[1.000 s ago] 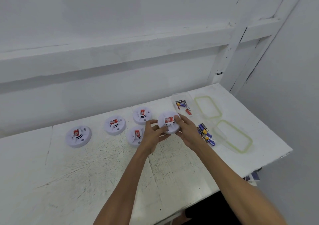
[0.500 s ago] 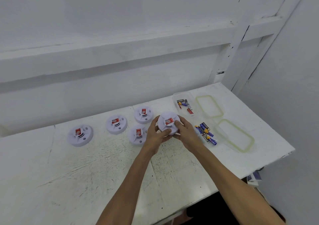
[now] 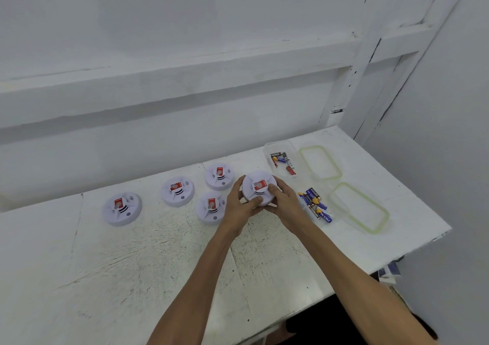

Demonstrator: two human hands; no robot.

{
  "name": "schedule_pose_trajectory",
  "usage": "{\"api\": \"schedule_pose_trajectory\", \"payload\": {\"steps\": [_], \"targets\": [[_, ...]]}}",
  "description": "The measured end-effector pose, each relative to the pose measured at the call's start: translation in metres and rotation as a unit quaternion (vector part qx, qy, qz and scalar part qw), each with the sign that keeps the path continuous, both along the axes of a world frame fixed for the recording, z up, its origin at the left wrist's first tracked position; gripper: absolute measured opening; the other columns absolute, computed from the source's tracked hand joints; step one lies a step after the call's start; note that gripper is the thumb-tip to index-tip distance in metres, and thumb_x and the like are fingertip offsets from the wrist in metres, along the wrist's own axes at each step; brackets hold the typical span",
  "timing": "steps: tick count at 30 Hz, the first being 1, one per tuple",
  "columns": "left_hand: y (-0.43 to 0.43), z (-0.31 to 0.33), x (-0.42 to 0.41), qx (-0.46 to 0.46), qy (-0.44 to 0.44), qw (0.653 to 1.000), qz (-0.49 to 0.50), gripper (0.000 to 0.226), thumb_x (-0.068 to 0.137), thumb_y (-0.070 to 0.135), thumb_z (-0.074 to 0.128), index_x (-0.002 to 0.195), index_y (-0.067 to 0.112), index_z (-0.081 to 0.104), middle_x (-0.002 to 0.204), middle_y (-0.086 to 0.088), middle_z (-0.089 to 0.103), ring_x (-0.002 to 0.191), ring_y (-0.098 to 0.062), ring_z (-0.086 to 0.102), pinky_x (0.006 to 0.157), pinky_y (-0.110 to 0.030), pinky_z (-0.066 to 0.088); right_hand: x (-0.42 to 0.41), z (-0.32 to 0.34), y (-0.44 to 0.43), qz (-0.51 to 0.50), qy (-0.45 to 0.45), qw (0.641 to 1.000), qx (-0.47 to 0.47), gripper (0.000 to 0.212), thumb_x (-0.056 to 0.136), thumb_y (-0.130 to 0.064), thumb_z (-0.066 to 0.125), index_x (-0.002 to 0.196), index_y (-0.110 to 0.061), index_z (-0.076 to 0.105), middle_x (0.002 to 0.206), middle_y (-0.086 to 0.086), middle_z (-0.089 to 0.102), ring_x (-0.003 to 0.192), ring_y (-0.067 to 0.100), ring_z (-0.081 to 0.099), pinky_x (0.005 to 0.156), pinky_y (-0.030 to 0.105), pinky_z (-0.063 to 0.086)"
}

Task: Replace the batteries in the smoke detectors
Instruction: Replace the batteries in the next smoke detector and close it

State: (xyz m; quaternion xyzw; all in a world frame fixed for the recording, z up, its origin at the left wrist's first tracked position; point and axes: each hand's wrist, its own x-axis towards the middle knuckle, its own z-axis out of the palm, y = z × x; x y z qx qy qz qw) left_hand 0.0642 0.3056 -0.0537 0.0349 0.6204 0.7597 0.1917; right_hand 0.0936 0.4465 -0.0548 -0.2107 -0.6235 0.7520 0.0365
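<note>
Left hand [image 3: 238,207], right hand [image 3: 287,204]: both grips clasp smoke detector [image 3: 258,183], just left of loose batteries [image 3: 315,205]. Likely step: opening it. Next: twist base off.

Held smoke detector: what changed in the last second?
The left hand, loosely spread at the edge of the held detector, closed onto it, thumb now across its near rim. The right hand kept its grip; the detector hardly moved. The four other detectors and the batteries stayed put.
</note>
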Motion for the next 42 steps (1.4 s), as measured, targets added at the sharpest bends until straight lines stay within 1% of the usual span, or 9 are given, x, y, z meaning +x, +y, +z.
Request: {"api": "schedule_pose_trajectory", "payload": {"steps": [7, 11, 14, 16, 20, 24, 27, 34, 42], "targets": [[0.0, 0.002, 0.002, -0.001, 0.01, 1.0, 0.002, 0.063, 0.089, 0.001, 0.074, 0.142, 0.026, 0.05, 0.128, 0.008, 0.067, 0.114, -0.017, 0.068, 0.08, -0.036, 0.063, 0.001, 0.003, 0.0, 0.002, 0.005, 1.0, -0.007, 0.035, 0.104, -0.02, 0.051, 0.138, -0.02, 0.055, 0.127, 0.006, 0.068, 0.112, 0.027, 0.067, 0.084, 0.043, 0.06], [-0.001, 0.003, 0.003, -0.01, 0.02, 1.0, -0.002, 0.067, 0.09, 0.003, 0.075, 0.147, 0.023, 0.047, 0.13, 0.009, 0.066, 0.112, -0.012, 0.068, 0.078, -0.033, 0.062, 0.001, 0.001, 0.0, 0.001, 0.002, 1.0, -0.009, 0.035, 0.103, -0.021, 0.051, 0.138, -0.021, 0.055, 0.128, 0.006, 0.067, 0.114, 0.028, 0.066, 0.089, 0.05, 0.058], [-0.001, 0.002, 0.003, -0.015, 0.027, 1.0, -0.002, 0.065, 0.092, 0.006, 0.073, 0.149, 0.023, 0.045, 0.133, 0.008, 0.064, 0.114, -0.011, 0.067, 0.079, -0.032, 0.062, 0.0, 0.004, -0.001, 0.0, 0.004, 1.0, -0.004, 0.035, 0.103, -0.021, 0.051, 0.139, -0.02, 0.055, 0.129, 0.007, 0.066, 0.114, 0.028, 0.066, 0.089, 0.049, 0.058], [-0.002, 0.004, 0.003, -0.007, 0.019, 1.0, 0.002, 0.057, 0.096, 0.011, 0.07, 0.145, 0.027, 0.048, 0.133, 0.008, 0.065, 0.115, -0.014, 0.068, 0.081, -0.033, 0.062, 0.0, 0.006, 0.0, 0.001, 0.007, 1.0, -0.004, 0.035, 0.103, -0.021, 0.051, 0.138, -0.02, 0.055, 0.129, 0.007, 0.066, 0.114, 0.028, 0.066, 0.089, 0.048, 0.058], [-0.003, 0.007, -0.001, 0.03, -0.04, 0.999, 0.018, 0.031, 0.106, 0.021, 0.054, 0.133, 0.034, 0.054, 0.121, 0.013, 0.07, 0.104, -0.017, 0.074, 0.078, -0.035, 0.062, 0.0, 0.01, 0.0, 0.003, 0.008, 1.0, -0.005, 0.032, 0.104, -0.022, 0.051, 0.135, -0.024, 0.057, 0.126, 0.004, 0.068, 0.111, 0.027, 0.067, 0.087, 0.045, 0.059], [-0.005, 0.006, -0.001, 0.012, -0.03, 0.999, 0.027, 0.034, 0.109, 0.02, 0.047, 0.142, 0.028, 0.05, 0.127, 0.006, 0.066, 0.108, -0.018, 0.071, 0.077, -0.034, 0.062, 0.0, 0.012, -0.002, 0.009, 0.006, 1.0, -0.002, 0.033, 0.104, -0.023, 0.051, 0.136, -0.025, 0.056, 0.127, 0.003, 0.067, 0.112, 0.026, 0.067, 0.089, 0.044, 0.059], [-0.004, 0.008, 0.0, 0.004, -0.033, 0.999, 0.027, 0.031, 0.109, 0.019, 0.045, 0.138, 0.031, 0.049, 0.123, 0.012, 0.066, 0.105, -0.013, 0.071, 0.073, -0.029, 0.061, 0.0, 0.01, -0.003, 0.008, 0.004, 1.0, 0.001, 0.035, 0.103, -0.023, 0.051, 0.138, -0.023, 0.055, 0.129, 0.004, 0.066, 0.114, 0.027, 0.066, 0.09, 0.046, 0.058], [-0.006, 0.007, 0.0, -0.001, -0.026, 0.999, 0.022, 0.031, 0.11, 0.019, 0.045, 0.138, 0.031, 0.049, 0.125, 0.011, 0.065, 0.108, -0.015, 0.07, 0.074, -0.03, 0.061, 0.003, 0.01, -0.003, 0.01, 0.005, 1.0, -0.002, 0.031, 0.104, -0.022, 0.051, 0.134, -0.025, 0.058, 0.125, 0.004, 0.069, 0.111, 0.025, 0.068, 0.09, 0.045, 0.059], [-0.005, 0.006, -0.002, -0.007, -0.023, 1.0, 0.016, 0.036, 0.11, 0.021, 0.045, 0.145, 0.027, 0.047, 0.138, -0.003, 0.061, 0.114, -0.022, 0.069, 0.076, -0.032, 0.062, 0.002, 0.01, -0.003, 0.006, 0.005, 1.0, 0.009, 0.033, 0.103, -0.024, 0.051, 0.136, -0.024, 0.057, 0.127, 0.003, 0.068, 0.111, 0.025, 0.068, 0.089, 0.044, 0.059]]}}
